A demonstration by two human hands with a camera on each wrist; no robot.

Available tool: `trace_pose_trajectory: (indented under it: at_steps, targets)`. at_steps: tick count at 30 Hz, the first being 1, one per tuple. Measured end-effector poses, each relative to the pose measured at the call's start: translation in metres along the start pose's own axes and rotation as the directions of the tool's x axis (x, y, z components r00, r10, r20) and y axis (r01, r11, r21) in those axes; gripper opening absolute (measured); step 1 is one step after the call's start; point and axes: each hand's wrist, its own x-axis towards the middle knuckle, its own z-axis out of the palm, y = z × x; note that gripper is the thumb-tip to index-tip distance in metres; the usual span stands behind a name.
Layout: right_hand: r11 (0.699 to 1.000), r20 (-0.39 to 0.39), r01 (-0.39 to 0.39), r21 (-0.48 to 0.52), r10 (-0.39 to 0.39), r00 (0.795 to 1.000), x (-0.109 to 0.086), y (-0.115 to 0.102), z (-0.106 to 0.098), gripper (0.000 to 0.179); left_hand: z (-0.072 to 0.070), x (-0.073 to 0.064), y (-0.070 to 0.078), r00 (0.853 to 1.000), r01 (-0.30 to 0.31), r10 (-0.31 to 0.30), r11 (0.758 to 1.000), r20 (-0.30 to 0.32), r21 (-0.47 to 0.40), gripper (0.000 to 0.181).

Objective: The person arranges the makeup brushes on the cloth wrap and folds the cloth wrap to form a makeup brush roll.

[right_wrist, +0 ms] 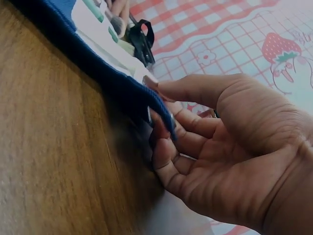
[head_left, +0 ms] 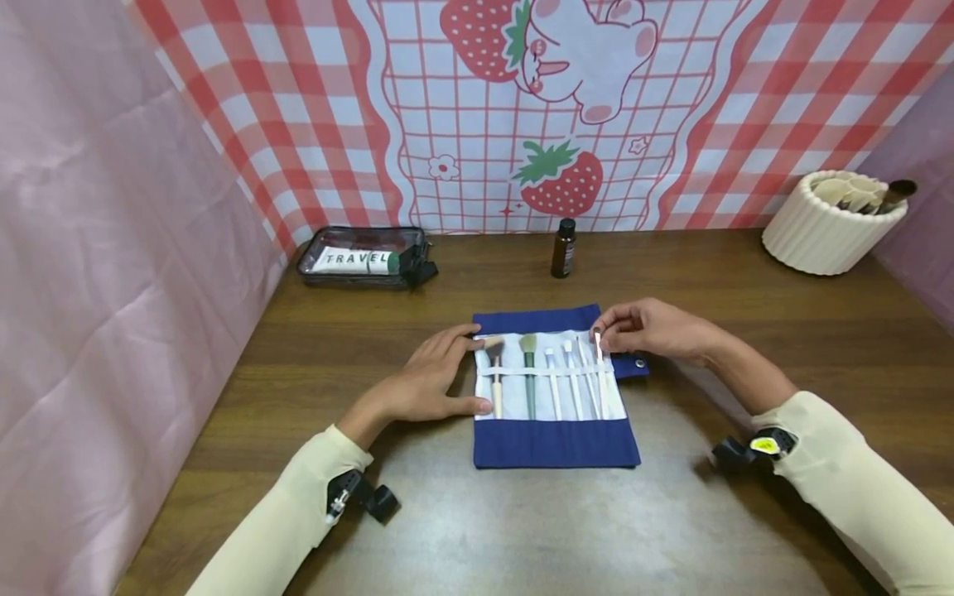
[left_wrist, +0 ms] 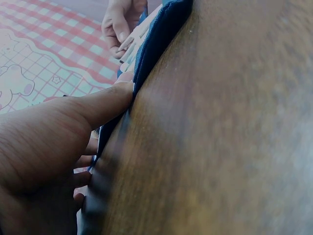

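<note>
A navy brush roll (head_left: 555, 447) lies unfolded on the table, its white lining showing. Several makeup brushes stand in it under a white band: a fan-shaped dark one (head_left: 496, 389) at the left, a green one (head_left: 529, 381), then slimmer white-handled ones. My left hand (head_left: 428, 381) rests at the roll's left edge with straight fingers, its thumb on the lining's border. At the far right, my right hand (head_left: 648, 331) pinches the tip of a slim brush (head_left: 599, 372) between thumb and forefinger. In the right wrist view the navy strap (right_wrist: 164, 115) overlaps the curled fingers.
Behind the roll stands a small dark bottle (head_left: 564, 250). A clear pouch (head_left: 358, 258) holding a white tube lies at the back left. At the back right is a ribbed cream holder (head_left: 823, 232) with brushes in it. A checked cloth (head_left: 298, 108) hangs behind the table.
</note>
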Motion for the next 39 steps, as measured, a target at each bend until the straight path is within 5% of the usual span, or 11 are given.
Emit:
trace_pose_trajectory:
  at_steps: [6,11,17,23,28,33,39]
  targets:
    - [0.981,-0.010,0.044,-0.191,-0.047,0.999,0.000,-0.004,0.007,0.030,0.000,-0.001,-0.001,1.000,0.003,-0.003,1.000,0.000,-0.003,0.092]
    - [0.944,-0.108,0.059,-0.324,-0.099,0.989,0.000,-0.007,0.014,0.026,0.000,-0.001,-0.001,1.000,0.001,-0.001,1.000,-0.004,-0.007,0.092]
    - [0.886,-0.273,0.104,-0.451,-0.248,0.930,-0.005,-0.019,0.024,0.022,-0.001,-0.002,-0.002,1.000,-0.003,0.002,1.000,-0.007,-0.010,0.093]
    - [0.860,-0.328,0.149,-0.488,-0.339,0.882,-0.013,-0.037,0.053,0.023,-0.004,-0.002,-0.001,1.000,-0.004,0.004,1.000,0.007,-0.014,0.093]
    - [0.836,-0.258,0.229,-0.499,-0.395,0.882,-0.022,-0.052,0.089,0.023,-0.009,0.000,-0.005,0.999,-0.036,0.036,0.997,-0.002,-0.068,0.075]
    - [0.778,-0.065,0.373,-0.505,-0.465,0.883,-0.029,-0.063,0.124,0.025,-0.015,0.000,-0.012,0.996,-0.088,0.085,0.990,-0.028,-0.108,0.051]
    - [0.747,0.148,0.482,-0.458,-0.471,0.870,-0.034,-0.065,0.148,0.034,-0.018,0.003,-0.015,0.994,-0.106,0.104,0.990,-0.018,-0.093,0.051]
